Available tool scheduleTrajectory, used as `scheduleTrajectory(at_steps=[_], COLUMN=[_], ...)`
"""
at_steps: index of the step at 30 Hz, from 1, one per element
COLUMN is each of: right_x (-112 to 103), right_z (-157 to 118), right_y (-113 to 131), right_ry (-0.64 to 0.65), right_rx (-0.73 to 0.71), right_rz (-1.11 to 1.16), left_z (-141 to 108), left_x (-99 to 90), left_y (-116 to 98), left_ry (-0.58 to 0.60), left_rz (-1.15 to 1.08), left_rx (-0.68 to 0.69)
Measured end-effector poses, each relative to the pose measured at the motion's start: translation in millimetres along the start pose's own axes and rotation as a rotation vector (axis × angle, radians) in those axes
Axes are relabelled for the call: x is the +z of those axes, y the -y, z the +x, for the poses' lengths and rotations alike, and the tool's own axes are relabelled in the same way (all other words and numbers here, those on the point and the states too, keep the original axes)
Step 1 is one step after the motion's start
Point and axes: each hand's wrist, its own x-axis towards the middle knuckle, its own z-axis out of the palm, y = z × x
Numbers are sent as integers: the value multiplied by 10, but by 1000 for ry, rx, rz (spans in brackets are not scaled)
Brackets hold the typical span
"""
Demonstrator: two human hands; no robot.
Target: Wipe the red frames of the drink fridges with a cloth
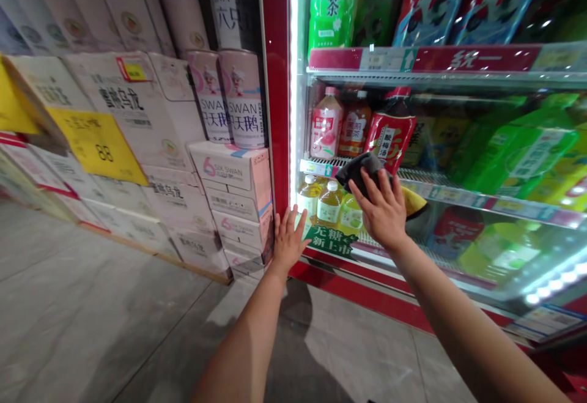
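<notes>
My right hand (pixel 384 208) presses a dark grey cloth (pixel 358 169) with a yellow side against the glass front of a lit drinks fridge. Its fingers lie extended over the cloth, holding it to the glass, and the palm hides part of it. Lower down, my left hand (pixel 288 239) rests with spread fingers at the fridge's left edge, beside a green sticker (pixel 332 241) with white lettering. Nothing is in that hand. Behind the glass, near the cloth, stand a red-labelled dark bottle (pixel 389 131) and small yellow drink bottles (pixel 329 202).
Left of the red fridge frame (pixel 279 73) stand stacked drink cartons (pixel 233 177) and large cans (pixel 241 97). A yellow price sign (pixel 98 146) hangs on the boxes. Shelves (pixel 481 201) with more bottles fill the fridge. Grey floor tiles (pixel 137 336) lie below.
</notes>
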Motion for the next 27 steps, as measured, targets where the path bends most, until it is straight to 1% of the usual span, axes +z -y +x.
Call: scheduleTrajectory(at_steps=[1, 3, 5, 7, 8, 10, 12, 13, 14, 16, 18, 20, 23, 25, 27], right_x=[65, 221, 377, 505, 555, 625, 651, 645, 627, 562, 487, 434, 434, 483, 553], right_z=[81, 85, -82, -345, -482, -701, -774, -738, -652, -346, 80, 539, 1109, 1324, 1381], right_y=[77, 257, 432, 558, 595, 612, 573, 544, 514, 470, 458, 474, 528, 582, 654], right_ry=[-1, 34, 102, 191, 231, 269, 265, 256, 249, 231, 195, 141, 26, -36, -52], right_rx=[-33, -123, -207, -293, -348, -481, -596, -618, -613, -549, -473, -431, -331, -289, -290], right_rz=[11, 47, 98, 159, 192, 258, 297, 296, 281, 221, 156, 114, 99, 93, 92], left_z=[-17, -52, -87, -120, -136, -165, -188, -195, -201, -208, -213, -220, -240, -265, -306], left_x=[7, 23, 35, 41, 42, 42, 47, 52, 58, 76, 93, 107, 127, 151, 194], left_y=[21, 66, 108, 143, 157, 175, 181, 180, 176, 164, 151, 142, 148, 167, 193], left_ry=[4, 12, 19, 26, 30, 35, 37, 36, 34, 29, 17, 2, -10, -9, -5], left_rz=[1, 5, 12, 12, 10, 6, 5, 5, 5, 2, 1, 5, 21, 27, 28], left_rx=[-1, -15, -51, -76, -78, -71, -67, -69, -73, -78, -82, -85, -106, -112, -110])
